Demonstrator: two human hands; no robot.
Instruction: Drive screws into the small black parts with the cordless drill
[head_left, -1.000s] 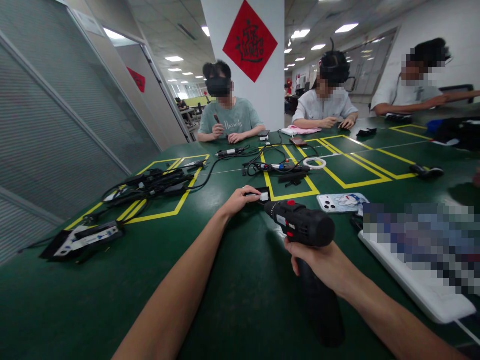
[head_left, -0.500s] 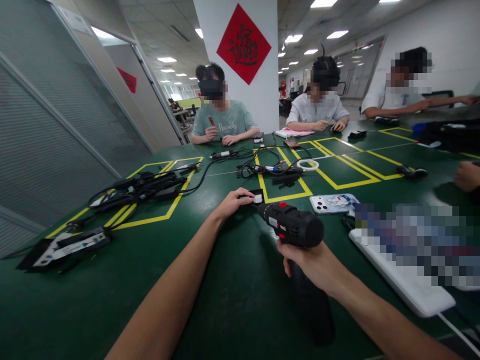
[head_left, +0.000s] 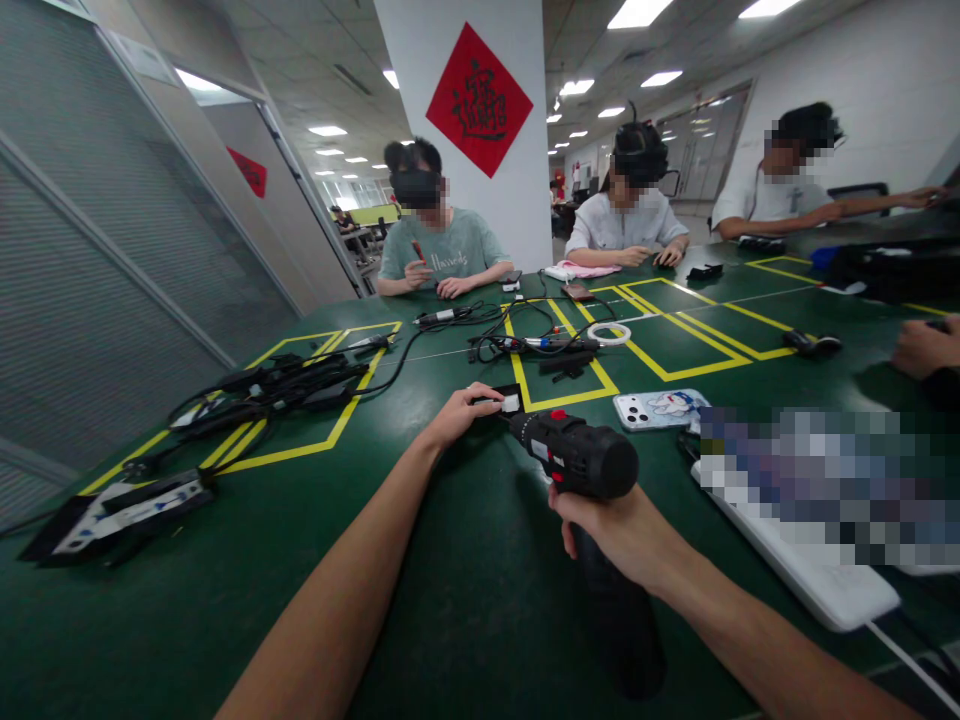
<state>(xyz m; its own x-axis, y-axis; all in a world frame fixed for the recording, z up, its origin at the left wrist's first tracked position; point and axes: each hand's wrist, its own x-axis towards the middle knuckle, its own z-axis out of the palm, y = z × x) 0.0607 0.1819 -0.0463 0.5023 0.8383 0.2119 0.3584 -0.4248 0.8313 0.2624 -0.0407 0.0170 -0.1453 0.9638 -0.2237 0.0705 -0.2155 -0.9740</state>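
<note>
Over the green worktop (head_left: 180,625), both bare arms reach forward, the left stretched farther out with its hand low. The right grip (head_left: 600,525) is closed round the handle of a black drill (head_left: 581,450): the body sits above this grip, the chuck angles forward and left of it, and the base hangs below. Forward right of the right grip lies a phone (head_left: 660,409). At the left grip's (head_left: 459,415) fingertips is a small black piece (head_left: 514,391), hollow or flat unclear, bearing a white block (head_left: 511,404); whether those fingers pinch or merely press cannot be told.
</note>
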